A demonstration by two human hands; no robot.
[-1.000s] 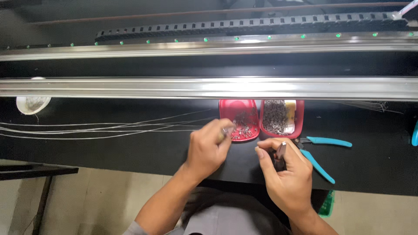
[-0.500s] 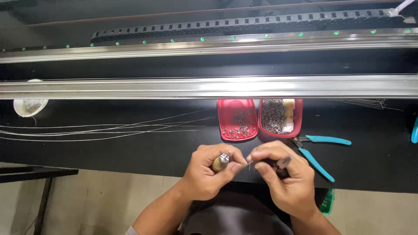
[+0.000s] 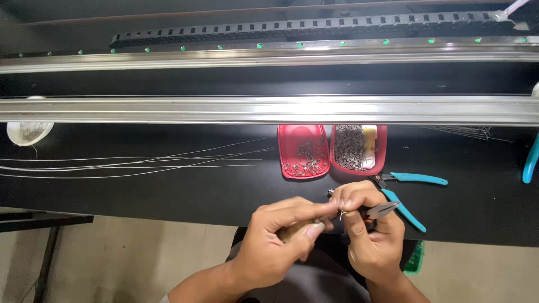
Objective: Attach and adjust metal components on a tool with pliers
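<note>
left hand (image 3: 281,238) | right hand (image 3: 368,235) | touching | at table edge (image 3: 168,216)

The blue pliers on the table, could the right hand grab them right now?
Probably not at once: the right hand lies close to the blue pliers with bare table between, but it already holds another small tool and a tiny part.

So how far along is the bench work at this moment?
Done: one red tray holds a few finished-looking small parts. In hand: left hand grips a small brownish piece against the right hand, which also holds pliers. Left: the fuller tray and loose wires.
</note>
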